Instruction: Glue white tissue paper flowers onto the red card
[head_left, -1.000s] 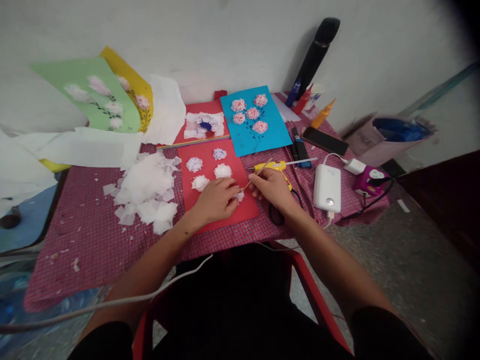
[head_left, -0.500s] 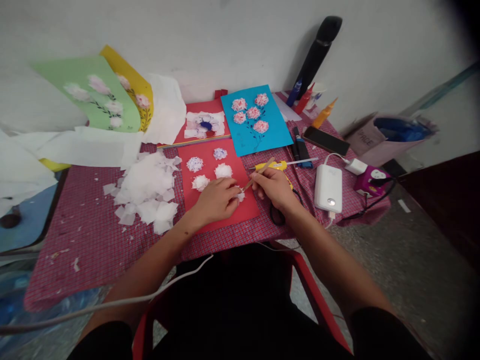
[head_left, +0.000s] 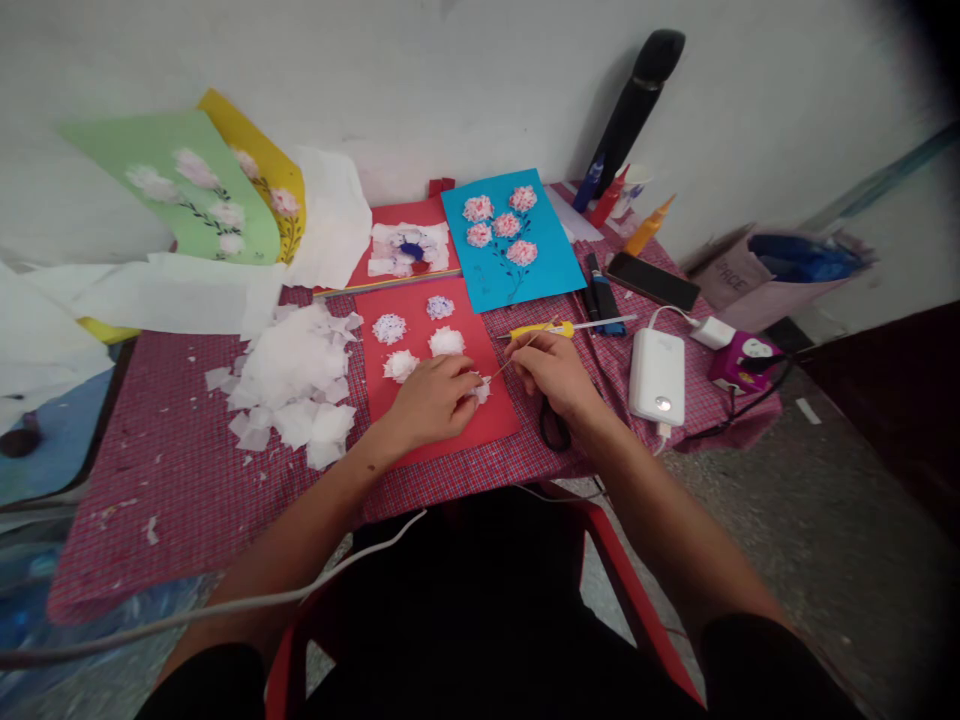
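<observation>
My left hand [head_left: 429, 402] rests on a red card sheet [head_left: 499, 418], its fingertips pinching a small white tissue flower [head_left: 482, 390]. My right hand [head_left: 551, 375] is shut on a thin wooden stick [head_left: 517, 353], whose tip reaches that flower. Other tissue flowers sit on the card to the left, among them a white puff [head_left: 447, 342], a second one [head_left: 401, 365] and a blue-edged one [head_left: 389, 329]. Behind my right hand lies a yellow glue gun [head_left: 536, 329]. Black scissors [head_left: 555, 428] lie partly hidden below that hand.
A red checked cloth [head_left: 172, 470] covers the table, with a heap of white tissue squares [head_left: 292, 375] at left. A blue card with pink flowers [head_left: 510, 240] lies ahead. A white power bank [head_left: 657, 375], a phone [head_left: 652, 282] and bottles stand right.
My right hand has shifted slightly right, and the stick now lies lower and looks thinner. My left hand and the flower under it stay nearly in place.
</observation>
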